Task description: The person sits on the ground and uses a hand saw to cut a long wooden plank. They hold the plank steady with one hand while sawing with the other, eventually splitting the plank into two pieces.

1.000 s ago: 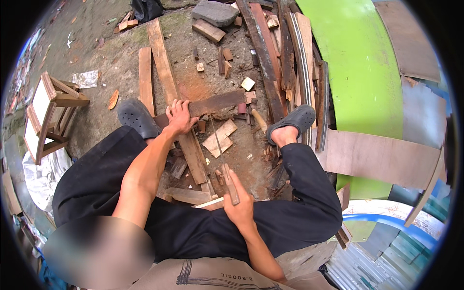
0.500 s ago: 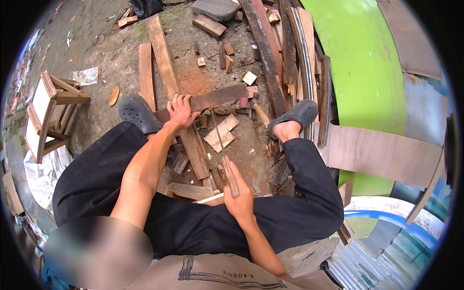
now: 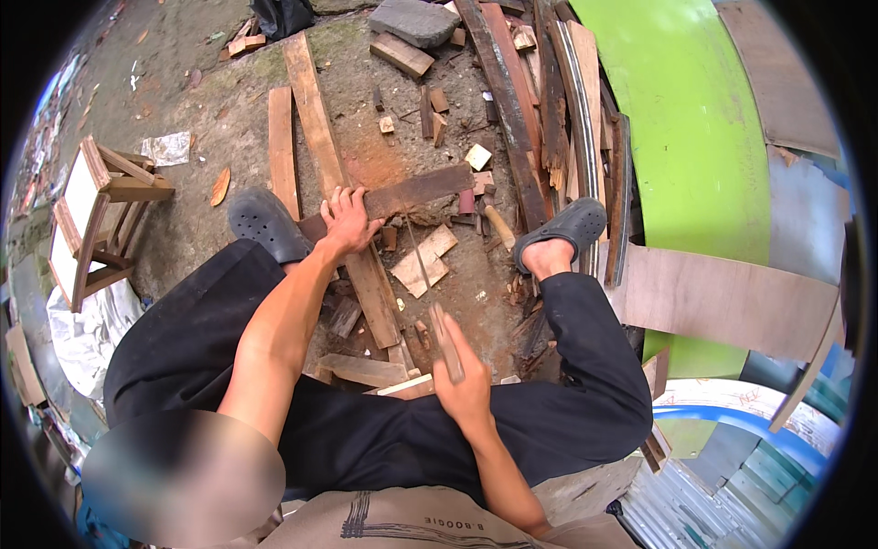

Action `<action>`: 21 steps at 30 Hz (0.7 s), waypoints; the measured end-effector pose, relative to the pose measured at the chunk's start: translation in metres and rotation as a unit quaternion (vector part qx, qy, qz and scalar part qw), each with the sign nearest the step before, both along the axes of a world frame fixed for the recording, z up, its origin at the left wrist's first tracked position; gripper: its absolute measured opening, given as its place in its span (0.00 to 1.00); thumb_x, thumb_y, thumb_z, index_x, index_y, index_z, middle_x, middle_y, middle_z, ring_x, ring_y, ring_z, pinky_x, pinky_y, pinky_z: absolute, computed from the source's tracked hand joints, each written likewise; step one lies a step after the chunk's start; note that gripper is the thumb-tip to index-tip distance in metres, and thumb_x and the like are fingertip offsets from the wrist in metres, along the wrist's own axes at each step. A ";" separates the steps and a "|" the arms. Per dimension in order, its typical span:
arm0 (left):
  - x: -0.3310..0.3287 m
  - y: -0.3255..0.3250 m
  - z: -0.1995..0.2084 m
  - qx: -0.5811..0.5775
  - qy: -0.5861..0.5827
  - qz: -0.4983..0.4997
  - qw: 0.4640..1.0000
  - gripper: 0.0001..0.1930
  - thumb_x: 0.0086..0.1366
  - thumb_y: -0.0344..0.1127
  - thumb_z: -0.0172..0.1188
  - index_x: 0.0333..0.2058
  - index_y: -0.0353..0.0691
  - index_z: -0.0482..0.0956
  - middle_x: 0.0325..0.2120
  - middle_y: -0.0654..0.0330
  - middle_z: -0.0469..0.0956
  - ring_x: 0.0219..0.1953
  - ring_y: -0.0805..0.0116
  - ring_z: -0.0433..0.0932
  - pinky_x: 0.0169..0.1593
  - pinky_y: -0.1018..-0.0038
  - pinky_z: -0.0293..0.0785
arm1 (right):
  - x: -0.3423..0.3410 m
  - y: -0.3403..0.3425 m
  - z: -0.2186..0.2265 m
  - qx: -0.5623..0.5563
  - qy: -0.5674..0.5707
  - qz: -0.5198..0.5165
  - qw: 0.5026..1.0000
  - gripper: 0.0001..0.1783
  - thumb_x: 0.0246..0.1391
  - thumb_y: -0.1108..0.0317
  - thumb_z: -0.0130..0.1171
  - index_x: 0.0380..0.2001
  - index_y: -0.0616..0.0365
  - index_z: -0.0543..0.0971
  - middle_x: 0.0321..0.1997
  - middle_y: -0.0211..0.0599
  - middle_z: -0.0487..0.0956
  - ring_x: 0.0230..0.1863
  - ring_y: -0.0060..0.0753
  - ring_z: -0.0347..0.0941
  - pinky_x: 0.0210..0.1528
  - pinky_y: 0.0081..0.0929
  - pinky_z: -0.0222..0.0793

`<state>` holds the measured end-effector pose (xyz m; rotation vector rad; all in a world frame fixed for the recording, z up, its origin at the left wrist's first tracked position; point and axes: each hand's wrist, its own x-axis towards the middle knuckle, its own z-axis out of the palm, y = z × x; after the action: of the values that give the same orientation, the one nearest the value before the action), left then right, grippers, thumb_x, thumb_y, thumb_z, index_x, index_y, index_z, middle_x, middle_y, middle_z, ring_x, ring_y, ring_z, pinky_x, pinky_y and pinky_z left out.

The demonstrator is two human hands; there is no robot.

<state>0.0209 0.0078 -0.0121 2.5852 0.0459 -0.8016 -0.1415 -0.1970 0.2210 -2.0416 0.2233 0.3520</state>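
Compared with the view half a second ago, I am seeing the whole scene sitting slightly lower and further right, shoes and ground included, so I am reading most of the shift as head motion. The left hand [image 3: 347, 222] is keeping its place on the dark board [image 3: 421, 190]; the right hand [image 3: 464, 389] is keeping its hold on the saw [image 3: 446, 348]. Any travel of the saw relative to the board is too slight for me to confirm.

Hand states: the left is lying over the board with fingers spread, pressing from above; the right is closing around the saw's handle.

Saw: I am noting a brown wooden handle and a thin, narrow, dull blade. It is lying between the legs and pointing away from the body, slightly leftward. The blade is passing over pale offcuts [image 3: 439, 245], and its far end is reaching the near edge of the board; I am not able to tell whether it is biting into the wood.

Board: dark brown and weathered, it is resting across a longer, lighter plank [image 3: 315, 110], its left end lying close beside the left shoe [image 3: 265, 224] and its right end pointing toward scattered small blocks.
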 end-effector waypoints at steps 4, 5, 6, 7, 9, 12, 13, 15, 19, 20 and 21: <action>0.002 -0.004 -0.003 -0.006 0.000 -0.009 1.000 0.43 0.67 0.56 0.59 0.70 0.40 0.49 0.69 0.41 0.49 0.75 0.39 0.37 0.71 0.37 0.31 | 0.088 0.020 -0.094 -0.016 -0.015 -0.003 1.000 0.35 0.52 0.77 0.52 0.67 0.59 0.69 0.60 0.53 0.78 0.55 0.45 0.80 0.53 0.30 0.74; -0.001 -0.001 -0.003 -0.008 0.013 -0.007 1.000 0.43 0.67 0.56 0.59 0.70 0.40 0.49 0.69 0.41 0.48 0.75 0.39 0.37 0.71 0.37 0.31 | 0.102 0.028 -0.095 -0.022 0.069 -0.007 0.997 0.35 0.53 0.76 0.53 0.67 0.58 0.68 0.60 0.52 0.78 0.55 0.46 0.80 0.54 0.30 0.74; -0.004 0.000 -0.002 -0.005 0.017 -0.005 1.000 0.43 0.67 0.57 0.58 0.70 0.41 0.49 0.69 0.41 0.48 0.75 0.40 0.36 0.71 0.38 0.31 | 0.098 0.030 -0.088 -0.010 0.071 -0.014 0.997 0.35 0.53 0.76 0.53 0.67 0.57 0.68 0.60 0.53 0.78 0.55 0.47 0.80 0.55 0.31 0.73; -0.009 0.000 -0.002 -0.003 0.021 -0.004 1.000 0.43 0.67 0.57 0.58 0.70 0.41 0.49 0.69 0.41 0.48 0.75 0.40 0.36 0.71 0.38 0.31 | 0.090 0.030 -0.078 0.002 0.073 -0.021 0.997 0.36 0.53 0.76 0.53 0.68 0.56 0.68 0.60 0.53 0.78 0.56 0.47 0.80 0.55 0.32 0.73; -0.001 0.006 -0.002 0.000 0.018 0.000 1.000 0.43 0.67 0.57 0.58 0.70 0.41 0.48 0.70 0.42 0.48 0.75 0.41 0.35 0.71 0.38 0.30 | 0.059 0.027 -0.052 -0.005 -0.009 -0.001 1.000 0.37 0.52 0.77 0.53 0.69 0.54 0.67 0.59 0.54 0.78 0.54 0.46 0.81 0.52 0.30 0.74; -0.004 -0.001 -0.002 0.002 0.019 -0.001 1.000 0.43 0.67 0.57 0.58 0.70 0.40 0.48 0.69 0.42 0.48 0.75 0.42 0.35 0.71 0.38 0.30 | 0.005 0.005 0.006 -0.003 0.027 -0.002 1.000 0.36 0.52 0.78 0.52 0.67 0.56 0.68 0.59 0.55 0.78 0.56 0.50 0.79 0.53 0.31 0.74; -0.001 -0.001 -0.001 0.007 0.017 -0.001 1.000 0.43 0.68 0.57 0.58 0.70 0.40 0.48 0.69 0.42 0.48 0.75 0.42 0.35 0.71 0.38 0.30 | 0.003 0.003 0.014 0.005 0.037 -0.004 0.999 0.35 0.52 0.78 0.52 0.67 0.56 0.69 0.58 0.56 0.78 0.57 0.53 0.78 0.53 0.33 0.75; 0.000 0.000 -0.001 0.006 0.011 -0.004 1.000 0.44 0.67 0.57 0.58 0.70 0.39 0.47 0.69 0.42 0.48 0.75 0.42 0.35 0.71 0.38 0.31 | 0.006 0.009 0.016 0.008 0.013 -0.009 1.000 0.35 0.52 0.77 0.52 0.67 0.55 0.69 0.57 0.58 0.79 0.56 0.56 0.78 0.52 0.35 0.75; 0.003 -0.006 0.001 0.010 0.026 -0.010 1.000 0.44 0.68 0.57 0.58 0.70 0.38 0.47 0.69 0.42 0.48 0.75 0.42 0.36 0.71 0.37 0.31 | 0.080 0.022 -0.082 -0.022 -0.057 -0.021 0.998 0.35 0.51 0.78 0.53 0.66 0.53 0.71 0.57 0.57 0.79 0.55 0.49 0.80 0.53 0.35 0.76; -0.001 0.003 -0.004 0.015 0.012 0.002 1.000 0.45 0.67 0.57 0.59 0.70 0.38 0.48 0.69 0.42 0.48 0.75 0.42 0.36 0.71 0.38 0.31 | 0.106 0.023 -0.060 0.004 0.118 -0.021 0.993 0.34 0.51 0.78 0.53 0.66 0.57 0.70 0.59 0.56 0.78 0.56 0.44 0.80 0.56 0.32 0.75; 0.000 0.003 -0.007 0.010 -0.001 0.003 1.000 0.45 0.66 0.57 0.60 0.69 0.38 0.48 0.69 0.42 0.49 0.75 0.42 0.37 0.71 0.38 0.32 | 0.102 0.015 -0.074 -0.002 0.069 0.003 0.998 0.37 0.51 0.75 0.56 0.68 0.46 0.69 0.46 0.59 0.82 0.41 0.52 0.84 0.45 0.37 0.78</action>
<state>0.0212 0.0112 -0.0196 2.6037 0.0623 -0.7993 -0.0397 -0.1823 0.1474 -2.0246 0.3019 0.4978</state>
